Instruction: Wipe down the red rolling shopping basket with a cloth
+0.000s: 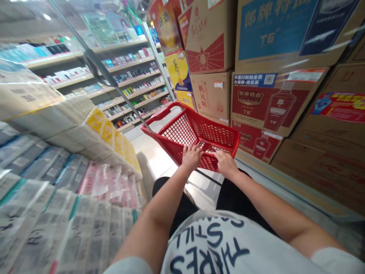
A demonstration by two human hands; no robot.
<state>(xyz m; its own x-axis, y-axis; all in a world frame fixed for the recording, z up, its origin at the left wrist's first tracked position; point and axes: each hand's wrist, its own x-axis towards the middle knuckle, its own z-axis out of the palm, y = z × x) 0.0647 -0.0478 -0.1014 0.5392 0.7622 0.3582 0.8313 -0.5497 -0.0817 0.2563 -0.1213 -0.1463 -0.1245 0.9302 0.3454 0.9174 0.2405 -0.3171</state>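
Both hands, left hand (192, 156) and right hand (226, 163), are a little apart, fingers over the near rim of a red basket (219, 131); how tightly they grip, I cannot tell. The basket opens just beyond them, its latticed inside holding nothing visible. A metal pole (125, 99) slants up from its left side. Left of the hands, wrapped packs (94, 182) are stacked close by; to their right, printed cartons (262, 102) rise in a wall beside the basket. Farther ahead and left, shelves (137, 82) carry rows of small boxes.
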